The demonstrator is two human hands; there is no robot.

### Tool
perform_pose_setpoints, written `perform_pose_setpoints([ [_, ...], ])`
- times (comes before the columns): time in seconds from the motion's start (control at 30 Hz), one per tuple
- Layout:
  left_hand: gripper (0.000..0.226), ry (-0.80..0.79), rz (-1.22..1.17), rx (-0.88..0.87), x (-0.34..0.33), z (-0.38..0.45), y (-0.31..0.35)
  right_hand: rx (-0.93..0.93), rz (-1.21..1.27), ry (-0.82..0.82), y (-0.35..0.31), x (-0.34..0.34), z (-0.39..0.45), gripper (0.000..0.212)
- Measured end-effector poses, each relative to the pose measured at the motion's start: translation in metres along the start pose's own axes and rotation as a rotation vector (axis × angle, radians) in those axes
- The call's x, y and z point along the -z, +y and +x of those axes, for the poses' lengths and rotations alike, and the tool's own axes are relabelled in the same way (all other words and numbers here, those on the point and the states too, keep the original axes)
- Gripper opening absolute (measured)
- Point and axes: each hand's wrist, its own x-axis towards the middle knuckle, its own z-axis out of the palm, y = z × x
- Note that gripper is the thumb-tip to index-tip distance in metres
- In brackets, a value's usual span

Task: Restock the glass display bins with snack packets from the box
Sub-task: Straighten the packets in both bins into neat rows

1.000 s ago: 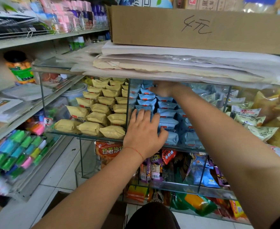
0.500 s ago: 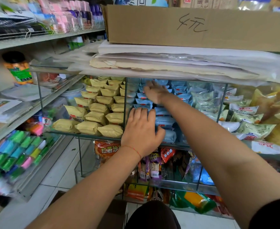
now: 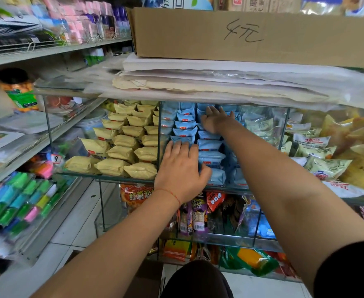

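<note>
Both hands are spread flat on blue packets [image 3: 207,145]: my right hand [image 3: 216,120] came forward from the back rows, my left hand [image 3: 181,171] stayed, so I judge tidying continues.

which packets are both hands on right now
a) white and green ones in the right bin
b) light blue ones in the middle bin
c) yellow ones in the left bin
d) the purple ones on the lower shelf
b: the left hand presses flat on the front of the light blue packets, and the right hand reaches onto the same blue stack further back.
</note>
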Motion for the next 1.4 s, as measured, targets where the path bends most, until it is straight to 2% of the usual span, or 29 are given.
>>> perform_pose_setpoints([
  [0.23,0.07,0.0,-0.01,-0.008,0.002,0.0,0.0,0.053,-0.06,-0.002,-0.013,0.018,-0.045,0.054],
  [0.43,0.045,0.052,-0.155,-0.058,0.015,-0.007,0.003,0.067,-0.117,0.026,-0.002,-0.028,-0.083,0.059],
  [0.5,0.036,0.146,-0.184,-0.134,0.024,-0.016,0.002,0.064,-0.146,0.046,-0.003,-0.023,-0.088,0.06],
  [0.57,0.023,0.315,-0.165,-0.191,0.034,-0.033,-0.003,0.073,-0.169,0.095,-0.007,-0.015,-0.095,0.061],
  [0.63,0.018,0.44,-0.146,-0.099,0.04,-0.048,-0.013,0.107,-0.151,0.127,-0.011,-0.011,-0.106,0.061],
  [0.7,0.027,0.452,-0.158,0.088,0.039,-0.055,-0.025,0.15,-0.129,0.097,-0.013,-0.016,-0.122,0.061],
  [0.77,0.043,0.381,-0.165,0.197,0.035,-0.057,-0.031,0.162,-0.156,0.06,-0.012,-0.028,-0.135,0.061],
  [0.83,0.055,0.298,-0.155,0.206,0.031,-0.057,-0.031,0.138,-0.196,0.051,-0.008,-0.037,-0.139,0.062],
  [0.9,0.061,0.279,-0.139,0.199,0.028,-0.057,-0.03,0.117,-0.247,0.063,-0.007,-0.037,-0.139,0.062],
  [1.03,0.069,0.272,-0.123,0.193,0.026,-0.06,-0.035,0.196,-0.291,0.103,-0.011,-0.032,-0.144,0.067],
  [1.1,0.072,0.244,-0.111,0.186,0.025,-0.06,-0.036,0.229,-0.267,0.069,-0.009,-0.034,-0.147,0.074],
  [1.23,0.071,0.208,-0.113,0.193,0.024,-0.057,-0.036,0.159,-0.254,0.025,-0.007,-0.028,-0.148,0.087],
  [1.33,0.071,0.209,-0.097,0.186,0.023,-0.058,-0.038,0.288,-0.133,0.096,-0.022,-0.023,-0.153,0.077],
  [1.4,0.072,0.202,-0.091,0.191,0.022,-0.058,-0.037,0.371,-0.101,0.08,-0.035,-0.024,-0.157,0.074],
])
